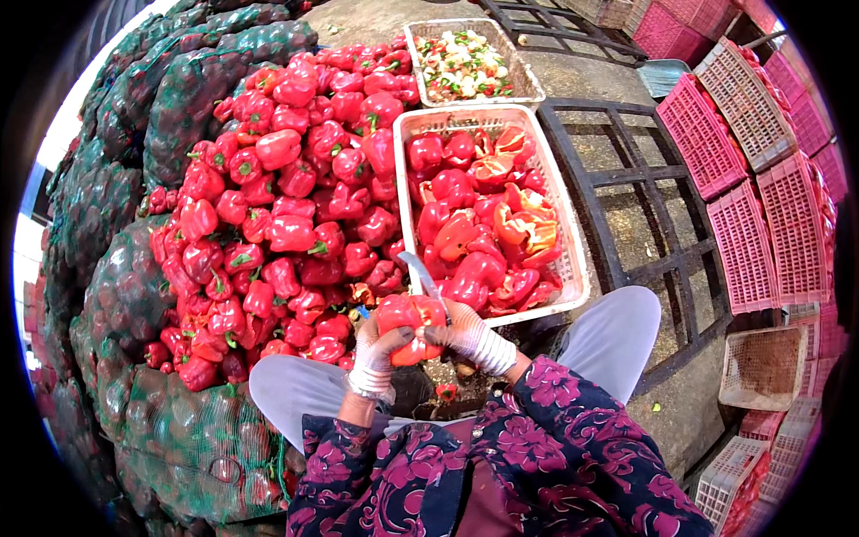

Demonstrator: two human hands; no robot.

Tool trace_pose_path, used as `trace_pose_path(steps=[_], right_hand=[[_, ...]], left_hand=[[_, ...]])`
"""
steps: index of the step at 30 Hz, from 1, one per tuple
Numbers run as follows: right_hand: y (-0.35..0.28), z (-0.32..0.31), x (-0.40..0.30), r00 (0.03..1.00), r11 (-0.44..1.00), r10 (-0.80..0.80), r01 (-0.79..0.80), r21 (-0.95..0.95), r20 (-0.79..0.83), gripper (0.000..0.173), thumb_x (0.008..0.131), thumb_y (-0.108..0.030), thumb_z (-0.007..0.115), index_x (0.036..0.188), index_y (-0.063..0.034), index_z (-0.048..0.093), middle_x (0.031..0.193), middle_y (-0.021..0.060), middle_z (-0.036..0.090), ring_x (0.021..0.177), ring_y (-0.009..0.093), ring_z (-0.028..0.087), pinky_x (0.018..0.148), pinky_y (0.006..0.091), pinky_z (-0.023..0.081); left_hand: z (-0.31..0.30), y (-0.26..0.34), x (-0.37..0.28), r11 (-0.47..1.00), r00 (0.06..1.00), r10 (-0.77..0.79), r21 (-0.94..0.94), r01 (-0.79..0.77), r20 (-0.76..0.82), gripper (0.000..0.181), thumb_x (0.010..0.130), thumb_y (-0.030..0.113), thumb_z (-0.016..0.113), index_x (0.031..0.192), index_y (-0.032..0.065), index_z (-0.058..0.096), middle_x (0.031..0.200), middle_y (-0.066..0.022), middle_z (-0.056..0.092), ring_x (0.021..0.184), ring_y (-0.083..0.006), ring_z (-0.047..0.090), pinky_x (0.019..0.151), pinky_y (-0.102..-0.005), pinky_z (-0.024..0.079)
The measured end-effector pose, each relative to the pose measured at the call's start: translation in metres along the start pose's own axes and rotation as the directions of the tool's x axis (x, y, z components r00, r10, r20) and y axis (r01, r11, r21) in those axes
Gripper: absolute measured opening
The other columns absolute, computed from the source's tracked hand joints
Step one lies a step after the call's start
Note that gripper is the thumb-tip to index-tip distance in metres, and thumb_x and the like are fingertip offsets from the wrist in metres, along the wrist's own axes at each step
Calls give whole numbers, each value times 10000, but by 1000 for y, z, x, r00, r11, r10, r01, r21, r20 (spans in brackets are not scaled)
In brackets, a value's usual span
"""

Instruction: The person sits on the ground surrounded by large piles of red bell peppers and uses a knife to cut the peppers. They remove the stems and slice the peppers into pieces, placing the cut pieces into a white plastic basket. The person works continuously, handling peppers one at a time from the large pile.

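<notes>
My left hand [377, 352], in a striped work glove with dark fingertips, grips a red bell pepper [402, 321] from its left side. On the pepper's right side is my right hand [470, 335], gloved alike, which also holds a knife [423, 274] with a curved blade pointing up and away. The blade stands beside the pepper. Just beyond my hands, a white plastic crate [574, 285] holds red peppers, several cut open. A large heap of whole red peppers [292, 235], many with green stems, lies to the left of the crate.
A second white crate [533, 94] farther off holds pale cores with green stems. Mesh sacks of peppers [127, 288] line the left. A dark metal grid frame [627, 180] lies on the floor at right, beside stacked pink crates [741, 245]. An empty crate [764, 369] stands at lower right.
</notes>
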State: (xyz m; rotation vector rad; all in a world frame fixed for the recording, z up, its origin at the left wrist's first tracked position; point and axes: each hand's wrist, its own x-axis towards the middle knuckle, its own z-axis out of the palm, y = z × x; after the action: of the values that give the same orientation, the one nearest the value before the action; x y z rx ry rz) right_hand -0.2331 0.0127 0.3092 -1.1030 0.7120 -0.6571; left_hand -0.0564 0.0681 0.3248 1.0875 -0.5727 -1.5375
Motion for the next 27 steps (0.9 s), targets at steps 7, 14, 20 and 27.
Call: trace_pose_path(steps=[7,14,20,27], right_hand=[[0,-1,-18,968,899,250,-242,364,27,433,840,-204,715,1210,-30,574,966,43,676,834,142,659,685,290,562],[-4,3,-10,979,900,157,-89,427,-128,450,823,-204,731,1194,5,585,1009,60,667,894,140,641,813,292,539],[-5,10,6,986,993,-37,19,-113,-163,515,801,-114,694,1271,11,526,1026,94,672,907,164,641,814,299,530],[-13,19,-4,990,896,-80,124,-426,120,580,742,-152,731,1270,-34,523,1057,135,664,959,237,663,845,329,532]], left_hand=[[-34,-12,3,913,971,-194,-338,230,138,658,732,166,773,1307,-2,500,1195,-106,620,1089,-248,610,984,-374,479],[-45,6,20,800,940,-341,-522,297,11,592,821,407,728,1244,34,548,1185,-126,637,1061,-280,636,866,-443,572],[-36,-15,17,903,921,-359,-305,302,-151,432,894,478,620,1143,125,612,988,-71,684,891,-265,659,773,-446,570],[-50,-32,30,815,906,-422,-450,365,-28,412,851,244,695,1223,113,578,1069,-51,681,967,-209,656,822,-380,555]])
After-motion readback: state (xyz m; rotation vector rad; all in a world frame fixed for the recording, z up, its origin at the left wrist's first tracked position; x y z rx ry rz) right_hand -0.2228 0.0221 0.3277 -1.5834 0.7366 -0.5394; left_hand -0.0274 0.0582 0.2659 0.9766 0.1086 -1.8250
